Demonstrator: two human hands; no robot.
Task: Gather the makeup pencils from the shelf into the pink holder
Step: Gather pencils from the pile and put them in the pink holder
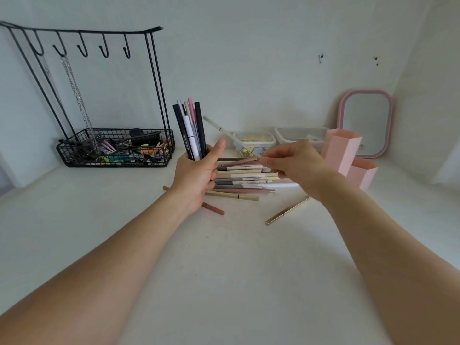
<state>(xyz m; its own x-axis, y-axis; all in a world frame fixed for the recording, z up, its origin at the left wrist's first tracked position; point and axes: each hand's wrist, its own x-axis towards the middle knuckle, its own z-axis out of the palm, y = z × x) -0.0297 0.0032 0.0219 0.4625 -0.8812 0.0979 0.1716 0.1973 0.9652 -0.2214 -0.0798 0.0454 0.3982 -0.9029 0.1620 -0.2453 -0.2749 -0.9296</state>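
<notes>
My left hand [199, 175] grips an upright bundle of makeup pencils [190, 128], black, white, grey and pink. My right hand [296, 165] pinches a single pale pencil [229, 134] that slants up to the left, its tip close to the bundle. Between and behind my hands, a pile of beige, pink and grey pencils [244, 178] lies on the white shelf [224, 257]. A gold pencil [286, 211] and a pink one [214, 209] lie loose nearer me. The pink holder [344, 151], with hexagonal tubes, stands just right of my right hand.
A black wire rack with hooks, chains and a basket of clips [114, 149] stands at the left. Two clear plastic boxes [255, 143] sit behind the pile. A pink-framed mirror [366, 123] leans against the back right wall.
</notes>
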